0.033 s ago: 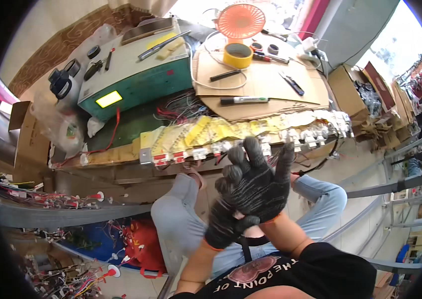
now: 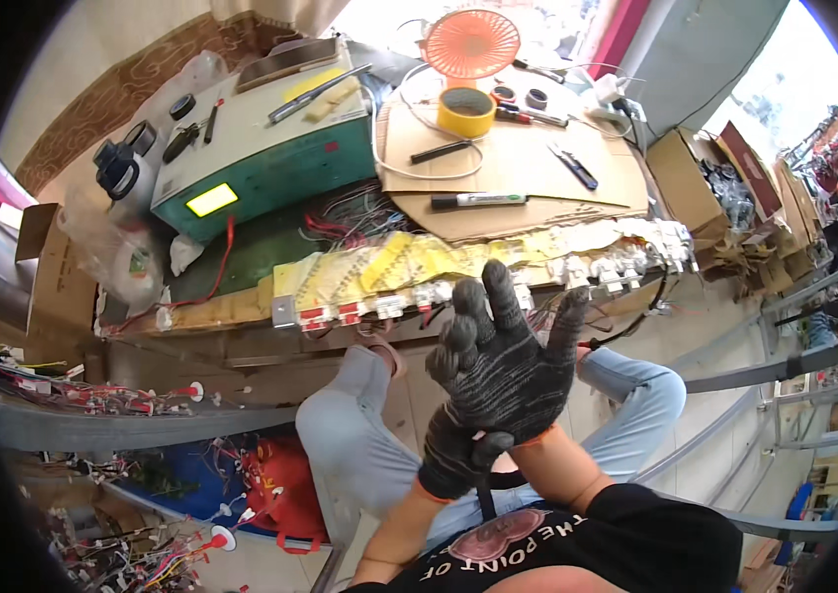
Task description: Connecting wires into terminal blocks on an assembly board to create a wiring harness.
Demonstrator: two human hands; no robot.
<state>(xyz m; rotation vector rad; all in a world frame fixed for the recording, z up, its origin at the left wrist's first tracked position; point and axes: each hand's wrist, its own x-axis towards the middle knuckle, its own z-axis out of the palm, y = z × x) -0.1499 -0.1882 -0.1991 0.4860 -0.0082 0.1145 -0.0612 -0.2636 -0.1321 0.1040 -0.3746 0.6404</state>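
Observation:
Both my hands wear dark grey knitted gloves with orange cuffs, and they meet above my lap. My right hand (image 2: 510, 371) is raised with its palm toward me, thumb out to the right and fingers spread, some slightly curled. It holds nothing. My left hand (image 2: 453, 457) is closed around the lower palm edge and cuff side of the right glove, its thumb lying across the front. Its other fingers are mostly hidden behind the right hand. Beyond my fingertips runs a row of white and red connectors (image 2: 389, 306) along the bench edge, below yellow tape (image 2: 404, 259).
On the bench stand a green box-shaped device (image 2: 280, 173) with a lit display, an orange fan (image 2: 471, 44), a yellow tape roll (image 2: 465, 114), a marker (image 2: 479, 201) and a utility knife (image 2: 574, 168). Wire bundles (image 2: 122, 395) hang at left. An open carton (image 2: 681, 183) stands at right.
My left hand has shifted slightly up and to the right against the right glove. The right hand stays nearly in place with its fingers still spread.

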